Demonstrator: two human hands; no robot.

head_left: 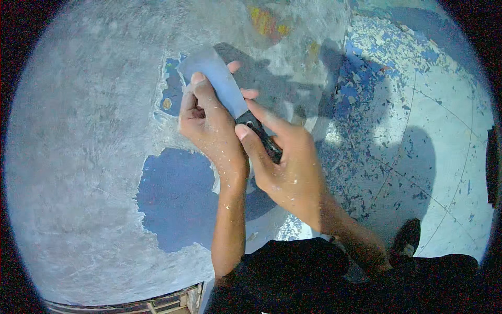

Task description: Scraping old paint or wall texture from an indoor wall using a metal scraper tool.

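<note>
A paint scraper [219, 86] with a wide metal blade and a black handle is held slantwise in front of a grey wall [90, 129]. Around the handle closes my right hand [290, 168], its thumb on top near the blade. My left hand [213, 125] pinches the blade, thumb on its face and fingertips showing past the far edge. The blade's upper left end meets a ragged patch of blue paint [172, 84]; whether it touches the wall there I cannot tell. Below my left hand lies a larger blue paint patch [176, 200]. Pale flecks cling to both hands.
Blue and whitish paint flakes [361, 66] litter the pale tiled floor [451, 157] along the wall's foot. A dark shoe [408, 235] stands at lower right. A yellow and red stain [268, 23] marks the wall above. A framed opening [157, 302] edges the bottom left.
</note>
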